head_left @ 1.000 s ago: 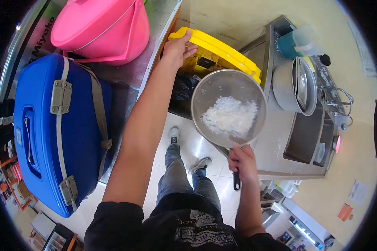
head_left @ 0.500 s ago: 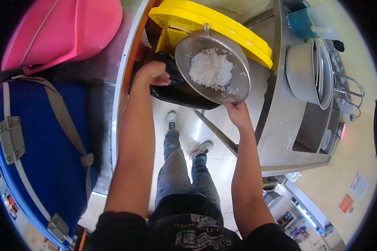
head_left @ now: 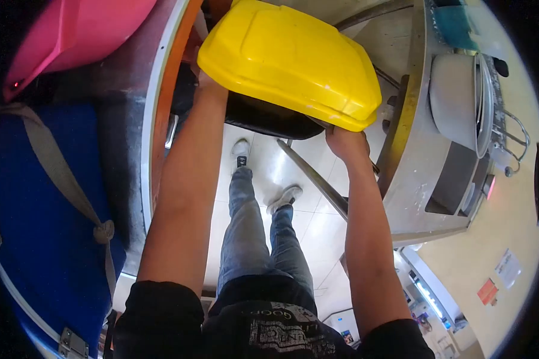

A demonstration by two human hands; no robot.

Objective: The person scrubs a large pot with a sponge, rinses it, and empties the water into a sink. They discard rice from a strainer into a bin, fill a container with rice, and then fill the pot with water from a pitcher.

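One yellow lid (head_left: 290,57) covered most of your fingers.
Whether your left hand (head_left: 205,76) or right hand (head_left: 348,144) gripped it, you could not tell; black plastic (head_left: 269,118) showed between them.

Plain yellow lid (head_left: 293,57), pink bucket (head_left: 81,33)

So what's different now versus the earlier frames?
Yellow lid has swung down over the black bag; the sieve's bowl and white contents are no longer visible. Right hand is now at the lid's near edge, grip unclear; left hand is part-hidden at its left. Pot stayed on the sink counter.
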